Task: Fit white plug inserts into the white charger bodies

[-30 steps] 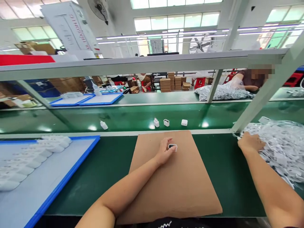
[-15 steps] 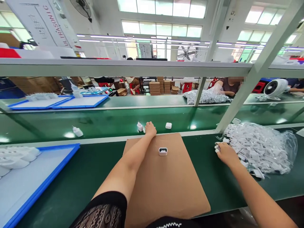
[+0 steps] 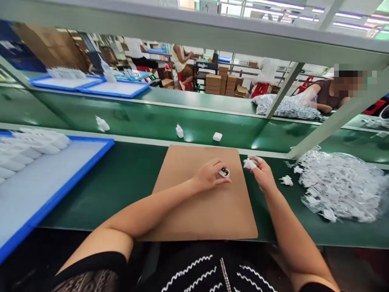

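Note:
Over the cardboard sheet (image 3: 200,215), my left hand (image 3: 209,175) is closed around a small white charger housing (image 3: 224,173). Its open end faces up and shows dark and yellow parts inside. My right hand (image 3: 263,175), just past the sheet's right edge, pinches a white plug piece (image 3: 249,163); whether it holds more than one is unclear. Another white plug piece (image 3: 286,180) lies on the green bench to its right. Beyond that is a heap of similar white pieces (image 3: 337,186) in a clear plastic bag.
On the green conveyor strip ahead lie a white charger with prongs (image 3: 179,130), a white block (image 3: 217,136) and another charger (image 3: 102,124). A blue-rimmed tray (image 3: 69,174) with rows of white chargers is at left. A slanted metal post (image 3: 322,125) stands at right. A co-worker (image 3: 328,95) sits across.
My left hand has come back from the conveyor and taken hold of the housing. My right hand has moved left from the heap with a plug piece. The view has tilted down.

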`<state>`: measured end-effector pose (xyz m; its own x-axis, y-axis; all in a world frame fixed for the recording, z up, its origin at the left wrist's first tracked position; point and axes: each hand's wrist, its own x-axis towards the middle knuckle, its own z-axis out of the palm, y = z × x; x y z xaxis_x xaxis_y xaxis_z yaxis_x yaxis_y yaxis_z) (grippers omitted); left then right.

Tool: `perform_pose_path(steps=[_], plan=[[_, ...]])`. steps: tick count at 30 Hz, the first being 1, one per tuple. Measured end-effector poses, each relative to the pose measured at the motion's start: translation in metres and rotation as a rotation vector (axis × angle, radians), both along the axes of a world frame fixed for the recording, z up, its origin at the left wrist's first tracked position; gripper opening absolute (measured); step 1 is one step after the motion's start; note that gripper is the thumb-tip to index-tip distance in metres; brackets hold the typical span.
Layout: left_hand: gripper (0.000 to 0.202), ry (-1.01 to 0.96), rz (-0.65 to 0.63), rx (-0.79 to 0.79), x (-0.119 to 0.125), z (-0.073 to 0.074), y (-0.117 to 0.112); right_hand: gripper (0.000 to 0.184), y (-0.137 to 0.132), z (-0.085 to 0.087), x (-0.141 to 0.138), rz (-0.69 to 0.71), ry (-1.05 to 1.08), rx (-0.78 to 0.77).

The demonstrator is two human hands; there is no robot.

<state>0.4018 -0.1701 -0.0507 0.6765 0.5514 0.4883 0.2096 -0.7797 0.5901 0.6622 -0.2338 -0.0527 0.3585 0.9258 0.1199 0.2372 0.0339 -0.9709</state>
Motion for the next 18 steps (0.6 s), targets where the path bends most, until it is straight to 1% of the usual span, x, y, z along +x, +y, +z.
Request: perform_pose_path(steps=[1, 3, 6, 8, 11, 13, 16, 18], plan=[[0.04, 0.042, -0.025, -0.005, 0.0, -0.005, -0.011, 0.056, 0.0, -0.002, -0.008, 0.029, 0.059, 0.0], [0.039, 0.101, -0.033, -0.026, 0.005, -0.017, -0.025, 0.052, -0.003, -0.005, -0.018, 0.086, 0.134, -0.008], [0.035, 0.124, 0.004, -0.098, 0.015, -0.034, -0.031, 0.047, -0.012, -0.009, -0.023, 0.136, 0.17, -0.023], [0.033, 0.101, 0.024, -0.169, 0.019, -0.04, -0.031, 0.048, -0.016, -0.011, -0.023, 0.143, 0.169, -0.038], [0.038, 0.041, 0.023, -0.292, 0.02, -0.045, -0.03, 0.051, -0.02, -0.011, -0.024, 0.157, 0.152, -0.056], [0.036, 0.011, 0.006, -0.345, 0.018, -0.045, -0.03, 0.051, -0.022, -0.009, -0.028, 0.18, 0.133, -0.044], [0.026, -0.005, -0.003, -0.376, 0.017, -0.043, -0.029, 0.042, -0.028, -0.002, -0.036, 0.221, 0.032, 0.023], [0.026, -0.004, 0.001, -0.401, 0.016, -0.041, -0.028, 0.031, -0.033, 0.004, -0.041, 0.237, -0.114, 0.087]])
